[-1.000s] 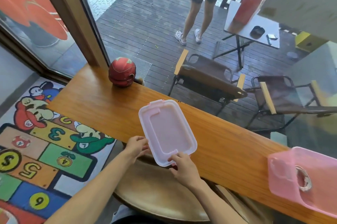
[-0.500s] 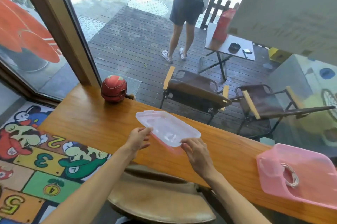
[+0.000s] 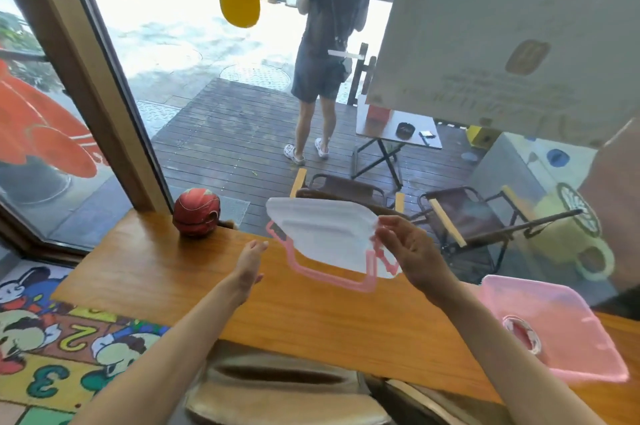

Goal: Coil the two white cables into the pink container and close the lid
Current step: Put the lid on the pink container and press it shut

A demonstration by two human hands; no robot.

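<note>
Along the window runs a wooden counter (image 3: 311, 313); the pink container (image 3: 554, 331) with coiled cables (image 3: 523, 338) sits at its right end. Above the far edge, the right hand (image 3: 412, 251) pinches the lid (image 3: 325, 234); the left hand (image 3: 251, 256) hovers alongside, fingers straight, touching nothing.
</note>
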